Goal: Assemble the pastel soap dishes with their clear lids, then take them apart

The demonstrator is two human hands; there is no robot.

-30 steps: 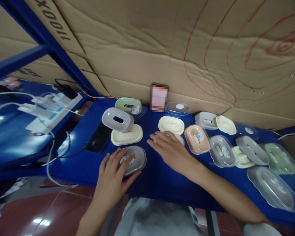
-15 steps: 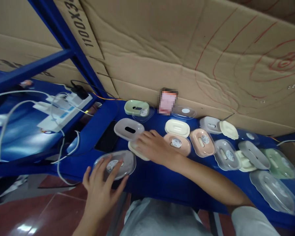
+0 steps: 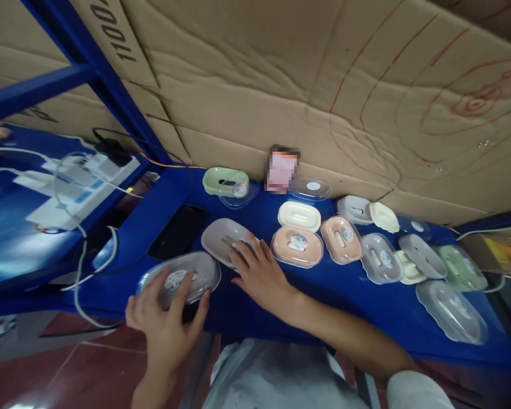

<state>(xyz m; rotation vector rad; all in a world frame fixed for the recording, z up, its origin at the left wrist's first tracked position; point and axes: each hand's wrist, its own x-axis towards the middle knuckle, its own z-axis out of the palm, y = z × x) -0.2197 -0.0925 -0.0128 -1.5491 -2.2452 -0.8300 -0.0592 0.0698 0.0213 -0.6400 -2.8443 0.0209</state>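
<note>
My left hand lies with spread fingers over a grey oval soap dish under a clear lid with a round label. To its right, my right hand is open, palm down, its fingertips on an unlidded grey oval dish. A slot in that dish's floor shows something beige; I cannot tell whether this is a piece beneath it. Close to the right hand are a peach lidded dish and a cream oval tray.
Several lidded dishes, including a green one, stand at the right. A green open dish, a dark phone and a clear lid lie farther back. A power strip with cables is at left; cardboard walls the back.
My right hand has left the cream piece and now touches the open grey dish, which has come nearer to me. The cream piece is out of sight. My left hand stays on the lidded dish.
</note>
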